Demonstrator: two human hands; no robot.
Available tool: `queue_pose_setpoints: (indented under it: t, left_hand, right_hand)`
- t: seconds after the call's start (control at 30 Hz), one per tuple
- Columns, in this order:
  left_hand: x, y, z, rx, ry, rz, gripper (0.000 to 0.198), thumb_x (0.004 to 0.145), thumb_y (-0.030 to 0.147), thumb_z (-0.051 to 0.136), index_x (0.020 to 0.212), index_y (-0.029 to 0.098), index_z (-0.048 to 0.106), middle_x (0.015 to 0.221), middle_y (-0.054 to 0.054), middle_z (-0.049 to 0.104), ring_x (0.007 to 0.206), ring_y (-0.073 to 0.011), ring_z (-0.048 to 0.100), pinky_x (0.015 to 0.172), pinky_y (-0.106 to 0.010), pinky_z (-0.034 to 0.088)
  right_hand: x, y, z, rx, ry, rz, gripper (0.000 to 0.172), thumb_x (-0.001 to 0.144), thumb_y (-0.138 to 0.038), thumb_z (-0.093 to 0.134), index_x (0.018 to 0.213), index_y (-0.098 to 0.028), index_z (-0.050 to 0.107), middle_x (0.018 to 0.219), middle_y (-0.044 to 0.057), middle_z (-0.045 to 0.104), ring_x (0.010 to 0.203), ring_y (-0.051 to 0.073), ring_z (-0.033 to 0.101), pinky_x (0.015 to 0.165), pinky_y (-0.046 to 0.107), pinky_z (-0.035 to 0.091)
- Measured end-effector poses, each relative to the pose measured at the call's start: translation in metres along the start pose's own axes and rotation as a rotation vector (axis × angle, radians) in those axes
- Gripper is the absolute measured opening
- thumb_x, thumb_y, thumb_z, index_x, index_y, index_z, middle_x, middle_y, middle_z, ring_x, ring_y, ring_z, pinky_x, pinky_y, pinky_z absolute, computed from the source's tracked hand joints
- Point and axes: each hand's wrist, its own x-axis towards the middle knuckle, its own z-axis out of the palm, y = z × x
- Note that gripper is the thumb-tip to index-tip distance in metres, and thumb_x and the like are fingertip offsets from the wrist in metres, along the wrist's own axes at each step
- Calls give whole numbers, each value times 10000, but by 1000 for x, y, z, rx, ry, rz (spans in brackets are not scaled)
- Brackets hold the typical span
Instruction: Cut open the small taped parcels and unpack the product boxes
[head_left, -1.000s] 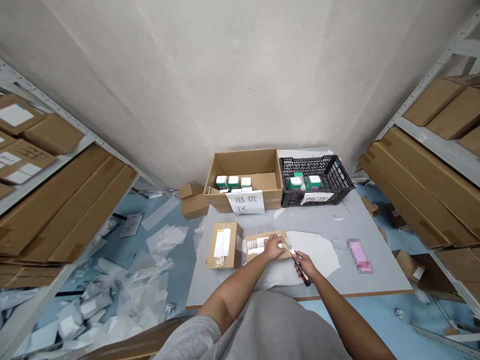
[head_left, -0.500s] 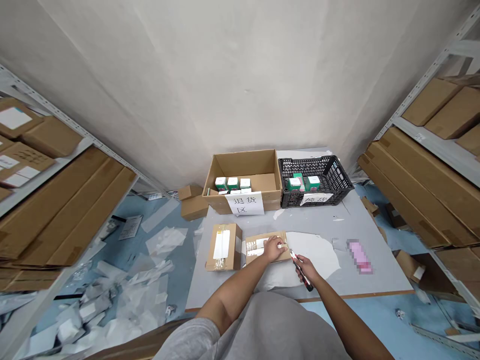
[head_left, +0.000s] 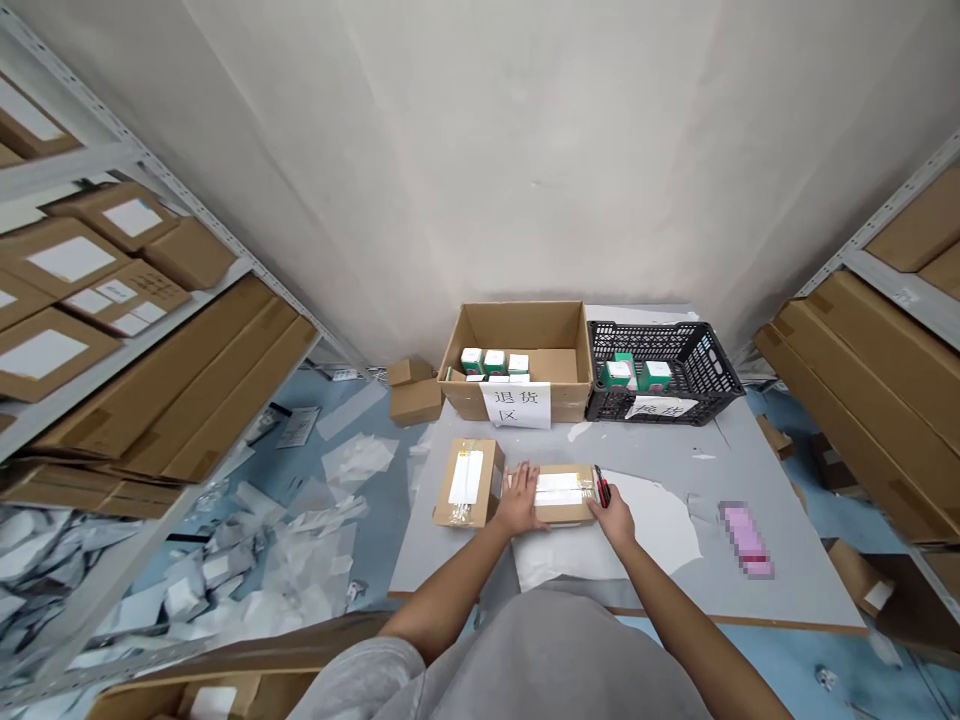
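Note:
A small taped cardboard box (head_left: 559,508) with a white label lies on the table in front of me. My left hand (head_left: 520,500) rests over its left end, fingers spread on the cardboard and thumb toward the near edge. At the box's right end, my right hand (head_left: 615,515) is closed around a utility knife (head_left: 602,487) with a black and red handle. The knife points up and away from me along that end; its blade is too small to make out. Beneath the box lies a sheet of white wrapping (head_left: 652,515).
Left of my left hand stands another taped box (head_left: 450,490). Behind are a large open carton (head_left: 454,398) and a black plastic crate (head_left: 720,395), both holding green-and-white boxes. A blurred pink item (head_left: 746,540) lies at right. Shelves of cartons flank the table; scraps (head_left: 277,590) litter the floor.
My left hand has moved from the box's right part to its left end and spread out. The knife has come up to the box's right end and now points away. The view has shifted left.

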Motion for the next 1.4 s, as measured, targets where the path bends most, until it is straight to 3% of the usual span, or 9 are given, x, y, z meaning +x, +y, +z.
queue_pose_setpoints:
  t: [0.2,0.43,0.53,0.7,0.83,0.93,1.07,1.27,1.4]
  left_hand:
    - [3,-21,-10,98,-141,52,1318,589,310,886,1704,172,197,1738,-275,273,1619,-456,238,1297,-575,193]
    - [29,-25,-20,191,-190,216,1051,794,172,643,1724,178,155,1783,-192,224,1672,-340,126,1332,-550,77]
    - [22,-14,-4,135,-64,-42,1005,822,148,622,1718,113,167,1761,-248,245,1658,-390,160,1315,-558,169]
    - [-3,12,27,-49,188,-583,983,908,208,589,1710,37,47,1589,-307,480,1478,-420,475,1211,-530,396]
    - [-3,24,28,-195,365,-718,975,982,449,597,1693,22,85,1633,-322,402,1546,-437,373,1247,-546,349]
    - [2,37,30,-309,318,-875,1089,924,501,692,1671,-20,96,1647,-370,346,1554,-468,351,1240,-544,356]
    - [5,56,41,-514,163,-1075,1195,889,561,733,1679,4,29,1582,-358,457,1457,-443,512,1147,-495,468]
    - [9,48,35,-552,134,-894,1289,816,485,815,1696,90,-41,1642,-273,448,1432,-352,566,1085,-381,505]
    - [20,34,18,-521,40,-654,1193,786,421,818,1694,112,110,1639,-219,473,1416,-316,577,1051,-330,508]
  right_hand:
    - [-2,-12,-3,-205,106,-146,396,880,-376,731,1238,-298,580,1024,44,737,966,261,712,726,287,433]
    - [16,-21,-7,-232,142,-259,639,799,-328,792,1378,-237,539,1269,87,682,1137,275,671,911,336,506]
    - [25,-25,-9,-272,129,-258,554,791,-343,806,1290,-223,598,1243,88,687,1131,272,670,898,323,497]
    - [26,-30,-14,-305,14,-181,370,799,-341,824,1114,-246,655,1094,36,754,1010,235,705,755,273,436]
    - [18,-24,-12,-263,-29,-122,348,762,-307,848,1049,-264,656,1042,-2,789,950,213,721,697,253,396]
    - [12,-16,-9,-253,-10,-76,315,764,-327,845,998,-256,646,1019,0,791,927,208,728,673,248,395]
    - [9,-8,-6,-240,30,-37,287,783,-356,828,973,-251,641,996,12,791,899,209,734,660,251,414]
    - [2,2,2,-269,-52,-61,315,747,-470,846,888,-243,679,869,39,781,842,245,733,631,266,438]
    - [-1,4,14,41,-50,-54,342,772,-502,780,968,-237,690,961,63,785,824,238,735,549,257,502]
